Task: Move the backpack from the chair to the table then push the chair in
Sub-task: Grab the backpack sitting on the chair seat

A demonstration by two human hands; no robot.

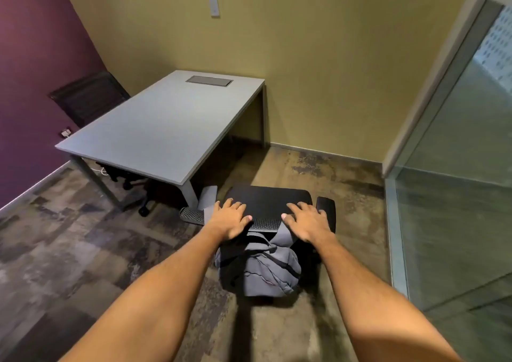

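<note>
A grey backpack sits slumped on the seat of a black office chair, on the near side of the backrest. My left hand lies palm down on the left of the backrest's top, fingers over the mesh and thumb at its near edge. My right hand holds the right of the same backrest in the same way. The grey table stands beyond and to the left of the chair, its near corner close to the chair's left armrest.
A second black chair is tucked in at the table's far left side by the purple wall. A glass partition runs along the right. A yellow wall stands behind the table, and patterned carpet lies around the chair.
</note>
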